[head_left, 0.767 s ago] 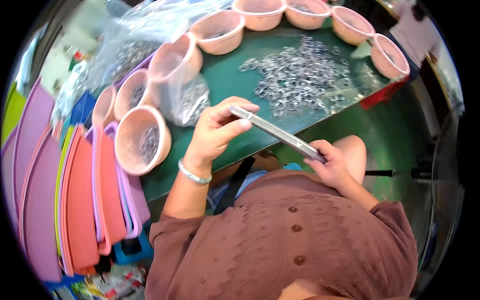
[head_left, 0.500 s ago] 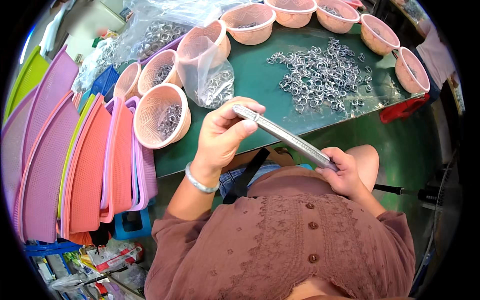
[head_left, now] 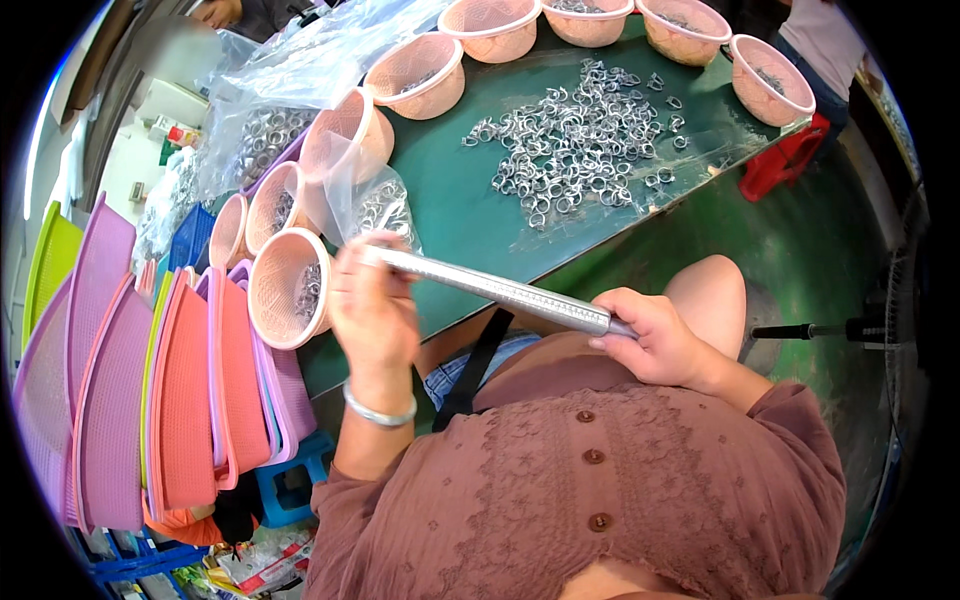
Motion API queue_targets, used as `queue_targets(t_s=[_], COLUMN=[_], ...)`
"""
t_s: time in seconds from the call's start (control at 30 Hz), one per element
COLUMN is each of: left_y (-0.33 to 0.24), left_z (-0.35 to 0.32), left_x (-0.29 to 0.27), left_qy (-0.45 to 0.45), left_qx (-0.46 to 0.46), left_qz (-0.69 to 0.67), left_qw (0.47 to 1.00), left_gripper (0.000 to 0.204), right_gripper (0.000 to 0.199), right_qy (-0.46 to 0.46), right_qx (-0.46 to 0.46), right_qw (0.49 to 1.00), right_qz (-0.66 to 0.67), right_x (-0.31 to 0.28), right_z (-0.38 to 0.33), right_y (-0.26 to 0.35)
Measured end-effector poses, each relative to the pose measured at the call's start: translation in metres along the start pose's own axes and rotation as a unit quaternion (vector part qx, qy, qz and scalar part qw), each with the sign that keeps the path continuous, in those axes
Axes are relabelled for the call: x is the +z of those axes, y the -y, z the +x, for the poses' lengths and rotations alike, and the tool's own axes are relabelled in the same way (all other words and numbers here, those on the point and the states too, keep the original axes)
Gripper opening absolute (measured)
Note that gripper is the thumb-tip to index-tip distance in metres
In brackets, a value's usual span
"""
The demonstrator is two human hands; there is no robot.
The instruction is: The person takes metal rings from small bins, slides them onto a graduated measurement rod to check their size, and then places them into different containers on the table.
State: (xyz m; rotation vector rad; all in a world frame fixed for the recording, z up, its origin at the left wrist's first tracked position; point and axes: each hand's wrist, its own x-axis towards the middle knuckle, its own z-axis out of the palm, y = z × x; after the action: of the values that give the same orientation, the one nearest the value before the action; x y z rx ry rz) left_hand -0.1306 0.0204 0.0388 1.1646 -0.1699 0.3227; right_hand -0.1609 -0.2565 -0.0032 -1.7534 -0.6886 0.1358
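Observation:
My right hand (head_left: 655,342) is closed around the thick end of a silver ring mandrel (head_left: 500,290) with engraved markings, held slantwise in front of my belly. At its thin end is my left hand (head_left: 372,315), fingers bent and smeared by motion; whether a ring is between them cannot be made out. A pale bangle circles my left wrist. Just left of that hand a peach basket (head_left: 272,275) holds metal rings. Beyond the mandrel, a loose heap of silver rings (head_left: 575,145) lies on the green table (head_left: 455,180).
Peach baskets (head_left: 415,90), several with rings, line the table's far edge. A clear bag of rings (head_left: 385,205) lies behind my left hand. Stacked coloured plastic baskets (head_left: 110,400) stand at left, near a blue stool (head_left: 285,490). A red stool (head_left: 785,158) stands at right; people are beyond.
My left hand has moved left and down, from a pinch on the mandrel's thin end to a blur beside it. The mandrel lies flatter and further left. The whole view has shifted.

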Motion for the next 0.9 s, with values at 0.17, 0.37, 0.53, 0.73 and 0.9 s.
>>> queue_targets(t_s=[0.17,0.37,0.53,0.73,0.9], left_y=[-0.034,-0.049,-0.017,0.084,0.125], left_z=[0.027,0.029,0.031,0.11,0.148], left_x=[-0.055,-0.08,-0.016,0.016,0.01], left_qy=[-0.182,-0.092,0.006,0.138,0.125], left_qx=[0.113,0.338,0.249,0.222,0.036], left_qz=[0.083,0.791,0.635,0.658,0.666], left_qw=[0.973,0.502,0.731,0.706,0.735], left_gripper=[0.017,0.022,0.024,0.025,0.033], right_gripper=[0.02,0.016,0.016,0.017,0.019], right_qy=[-0.07,-0.143,-0.194,-0.193,-0.212], right_qx=[0.008,0.064,0.106,0.12,0.126], right_qw=[0.995,0.984,0.955,0.946,0.944], right_qz=[-0.075,0.079,0.196,0.232,0.219], right_x=[-0.006,-0.011,-0.012,-0.014,-0.02], right_z=[-0.008,-0.009,-0.013,-0.014,-0.022], right_y=[-0.007,-0.021,-0.038,-0.036,-0.033])
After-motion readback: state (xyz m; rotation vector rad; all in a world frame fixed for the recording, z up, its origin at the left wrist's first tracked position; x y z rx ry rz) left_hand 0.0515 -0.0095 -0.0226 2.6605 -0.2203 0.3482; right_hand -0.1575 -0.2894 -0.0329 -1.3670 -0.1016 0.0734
